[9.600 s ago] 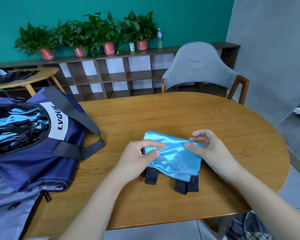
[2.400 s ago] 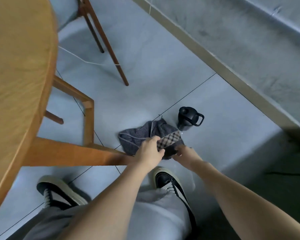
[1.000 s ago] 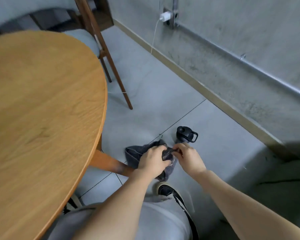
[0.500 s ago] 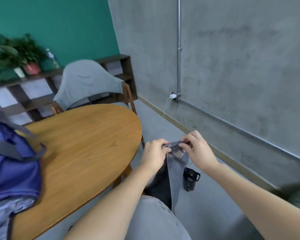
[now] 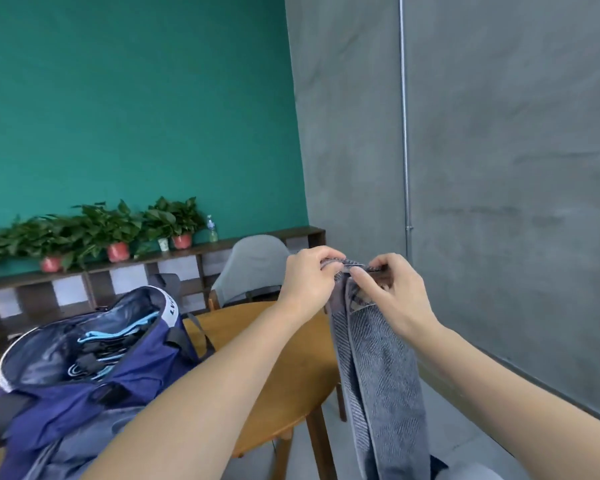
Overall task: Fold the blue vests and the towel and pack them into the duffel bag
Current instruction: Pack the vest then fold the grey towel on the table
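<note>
Towel (image 5: pixel 381 368) hangs in the air beyond the table's (image 5: pixel 284 344) right edge, its top hem pinched by left hand (image 5: pixel 309 278) and right hand (image 5: pixel 392 289). Blue vests (image 5: pixel 115 341) lie inside the open duffel bag (image 5: pixel 94 386) on the table's left side.

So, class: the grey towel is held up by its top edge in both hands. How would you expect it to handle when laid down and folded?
The grey towel is probably floppy: it hangs straight down in limp folds from the left hand and right hand. Its ribbed weave suggests it will grip rather than slide. It looks fairly thick, so folds may be bulky.
</note>
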{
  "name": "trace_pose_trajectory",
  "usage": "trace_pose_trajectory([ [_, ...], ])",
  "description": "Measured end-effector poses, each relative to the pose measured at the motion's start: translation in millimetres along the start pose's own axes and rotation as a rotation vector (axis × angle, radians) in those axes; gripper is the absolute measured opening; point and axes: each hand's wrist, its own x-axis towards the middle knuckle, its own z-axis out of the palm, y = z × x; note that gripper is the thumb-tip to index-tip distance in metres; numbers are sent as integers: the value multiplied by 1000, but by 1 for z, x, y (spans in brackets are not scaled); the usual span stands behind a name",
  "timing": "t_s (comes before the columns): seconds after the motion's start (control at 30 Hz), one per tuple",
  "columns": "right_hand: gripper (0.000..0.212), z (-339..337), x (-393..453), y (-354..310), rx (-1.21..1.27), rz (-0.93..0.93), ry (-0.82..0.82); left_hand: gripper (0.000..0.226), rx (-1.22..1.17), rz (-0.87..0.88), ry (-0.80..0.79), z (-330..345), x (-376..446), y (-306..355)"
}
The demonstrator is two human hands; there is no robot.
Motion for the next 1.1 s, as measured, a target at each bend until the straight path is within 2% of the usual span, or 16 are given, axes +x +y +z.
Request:
trace_pose_trajectory([
  [0.1,42,7,6,-37,47,32,11,13,-38,-7,35,-33,2,15],
  [0.23,30,9,17,-61,90,28,-24,10,-43,-6,88,-67,-1,32],
  [0.33,43,2,21,-72,208,20,-85,10,-19,-7,142,-94,-1,36],
  [0.47,41,-7,29,-73,38,23,-76,13,47,-43,203,-128,-3,25],
  [0.6,19,-7,39,-62,-143,3,-77,17,169,-95,245,-153,-1,-8],
  [0.77,7,13,58,-36,-261,8,-102,16,287,-195,266,-172,2,-65],
  [0.93,5,50,81,-8,-451,75,-140,10,375,-395,205,-169,10,-136],
  [1.1,7,109,112,28,-562,121,-227,9,360,-562,252,-137,27,-193],
])
